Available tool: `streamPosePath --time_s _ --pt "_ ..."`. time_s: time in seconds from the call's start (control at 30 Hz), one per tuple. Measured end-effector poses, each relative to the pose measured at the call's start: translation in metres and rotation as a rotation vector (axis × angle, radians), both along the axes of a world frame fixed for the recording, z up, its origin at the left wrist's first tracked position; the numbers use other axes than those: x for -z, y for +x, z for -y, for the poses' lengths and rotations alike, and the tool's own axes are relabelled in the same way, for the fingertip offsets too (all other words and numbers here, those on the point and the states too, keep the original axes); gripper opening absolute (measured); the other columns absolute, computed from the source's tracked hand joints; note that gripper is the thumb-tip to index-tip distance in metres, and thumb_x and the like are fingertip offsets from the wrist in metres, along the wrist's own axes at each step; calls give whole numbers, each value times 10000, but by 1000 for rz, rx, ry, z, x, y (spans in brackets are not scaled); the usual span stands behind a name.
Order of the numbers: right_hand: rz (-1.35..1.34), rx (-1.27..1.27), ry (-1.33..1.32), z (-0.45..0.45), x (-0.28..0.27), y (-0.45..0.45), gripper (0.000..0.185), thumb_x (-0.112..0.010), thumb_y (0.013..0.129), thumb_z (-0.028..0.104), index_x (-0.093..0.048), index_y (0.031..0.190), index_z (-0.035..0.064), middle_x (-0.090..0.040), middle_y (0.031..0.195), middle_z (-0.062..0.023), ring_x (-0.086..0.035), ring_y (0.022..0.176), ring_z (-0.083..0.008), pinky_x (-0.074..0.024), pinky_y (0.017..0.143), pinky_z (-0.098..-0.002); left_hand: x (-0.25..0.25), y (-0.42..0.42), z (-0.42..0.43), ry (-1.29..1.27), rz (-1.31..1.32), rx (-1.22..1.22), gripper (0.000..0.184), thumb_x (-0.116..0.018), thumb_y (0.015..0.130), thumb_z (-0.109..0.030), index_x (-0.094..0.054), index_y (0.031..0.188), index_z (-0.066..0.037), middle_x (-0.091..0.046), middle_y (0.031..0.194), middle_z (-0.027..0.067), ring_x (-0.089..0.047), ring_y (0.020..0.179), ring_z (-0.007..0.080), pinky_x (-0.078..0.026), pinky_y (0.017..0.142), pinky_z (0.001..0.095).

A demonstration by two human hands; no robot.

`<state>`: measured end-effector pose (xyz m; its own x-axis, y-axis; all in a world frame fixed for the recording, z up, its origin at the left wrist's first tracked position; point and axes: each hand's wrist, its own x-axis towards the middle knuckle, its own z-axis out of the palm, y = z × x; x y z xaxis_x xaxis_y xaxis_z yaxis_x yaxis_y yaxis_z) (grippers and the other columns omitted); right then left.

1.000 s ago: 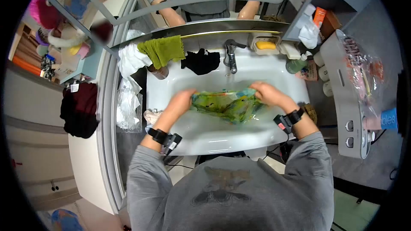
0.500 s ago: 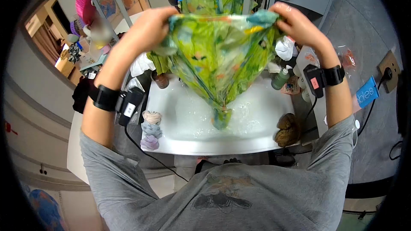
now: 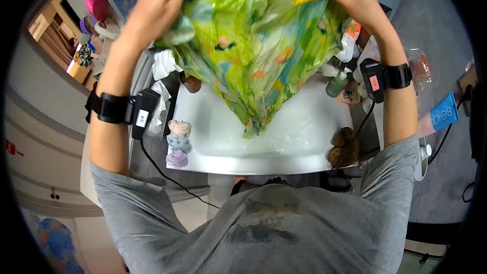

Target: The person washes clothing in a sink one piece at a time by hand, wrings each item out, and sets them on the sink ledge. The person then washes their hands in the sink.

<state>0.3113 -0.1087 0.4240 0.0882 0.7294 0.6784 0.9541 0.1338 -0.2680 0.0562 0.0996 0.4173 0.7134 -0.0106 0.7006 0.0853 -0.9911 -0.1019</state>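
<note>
A wet green cloth (image 3: 258, 45) with blue, yellow and orange patches hangs stretched between my hands, tapering to a point at the bottom. My left hand (image 3: 158, 7) is closed on its upper left corner. At the upper right corner, my right hand (image 3: 357, 0) grips the fabric with thumb and fingers. Below the cloth lies a white sink (image 3: 228, 160), with water glinting in its basin. Whether the cloth is a garment or a plain piece of fabric I cannot tell.
Scrunched pastel hair ties (image 3: 178, 143) sit on the sink's left rim. A brown bundle (image 3: 343, 148) rests on the right rim. Behind it stands a green pump bottle (image 3: 337, 83). A brown jar (image 3: 190, 82) is at the back left, and a blue tube (image 3: 440, 114) is at far right.
Both hands have risen, lifting the cloth higher and spreading it wider. Its lower tip has come up and opened out from the narrow bunch it formed before.
</note>
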Motion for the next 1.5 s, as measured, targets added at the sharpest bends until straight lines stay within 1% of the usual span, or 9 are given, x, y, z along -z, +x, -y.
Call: streamPosePath --time_s 0.03,0.1,0.23,0.4,0.6,0.67,0.77,1.23,1.5 --pt "77 -109 30 -15 31 39 344 -441 738 5 -471 1079 40 -521 934 -62 -491 860 -130 -397 768 -237 18 1 0 -68 7 -41 278 -387 755 -95 -507 982 11 -547 879 229 -527 850 354 -420 740 360" --pt "14 -137 -41 -21 65 41 329 -483 694 55 -501 1023 51 -554 861 -144 -547 811 -229 -423 732 -289 56 1 -8 -318 -118 -139 375 -402 735 -220 -500 989 38 -557 849 238 -540 817 361 -420 736 376" --pt "-252 -126 -238 -24 145 35 350 -522 651 70 -525 998 23 -573 864 -139 -554 813 -214 -431 730 -295 133 6 13 -438 -408 -360 529 -565 664 -512 -540 936 -59 -591 748 163 -574 712 316 -448 626 382" --pt "-452 31 -511 -29 280 21 209 -546 636 103 -497 821 18 -548 782 -150 -531 748 -286 -428 678 -341 275 18 17 -718 -601 -429 239 -578 719 -284 -557 878 -107 -591 744 115 -559 694 311 -445 601 396" --pt "-418 147 -708 -44 447 -41 348 -569 642 116 -491 977 61 -449 1102 -179 -418 1040 -316 -365 840 -408 477 40 39 -850 -561 -327 526 -602 663 -175 -451 1167 -194 -368 1227 167 -353 1113 348 -344 883 441" --pt "-82 249 -803 -47 476 -67 597 -593 657 174 -377 1213 150 -237 1313 -170 -210 1212 -359 -257 928 -519 486 51 61 -743 -696 -383 587 -597 674 -195 -381 1220 -197 -281 1280 176 -303 1153 349 -293 909 483" --pt "-163 276 -1017 -56 507 -80 722 -588 673 257 -239 1305 246 -39 1390 -109 -73 1263 -344 -141 940 -600 506 61 64 -683 -897 -429 680 -584 695 -230 -261 1293 -218 -119 1356 168 -187 1223 342 -195 935 557" --pt "-226 235 -1358 -74 528 -82 618 -440 763 244 -173 1314 162 -145 1359 -170 -141 1244 -366 -172 966 -520 544 58 55 -883 -1033 -364 734 -520 743 -204 -91 1336 -258 -59 1380 150 -49 1264 348 -106 965 560" --pt "-191 235 -1415 -68 546 -85 596 -456 756 269 -234 1297 150 -145 1350 -198 -156 1237 -381 -189 962 -519 539 69 49 -923 -1294 -370 591 -492 745 -155 -269 1291 -194 -155 1361 145 -128 1247 345 -112 980 531"
